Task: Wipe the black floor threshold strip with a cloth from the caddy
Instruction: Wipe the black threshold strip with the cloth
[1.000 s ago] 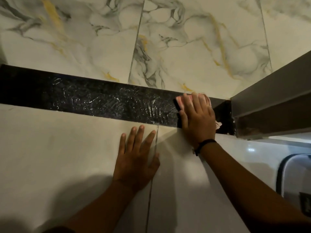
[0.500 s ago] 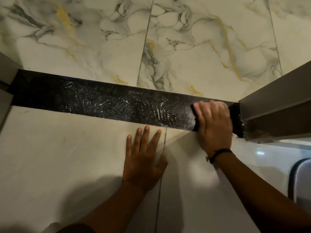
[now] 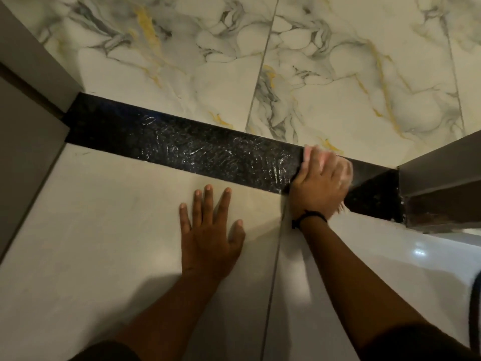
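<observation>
The right hand point(image 3: 321, 185), fingers pressing the cloth point(image 3: 309, 155) flat, should sweep the strip point(image 3: 182, 144) in overlapping passes while the left hand point(image 3: 210, 230) braces, fingers splayed.

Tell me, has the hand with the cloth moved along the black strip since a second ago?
Cannot tell. The right hand sits about as near the door frame as before; the camera shifted.

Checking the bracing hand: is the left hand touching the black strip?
Apart. The head view shows the left hand flat on pale tile, short of the black strip.
</observation>
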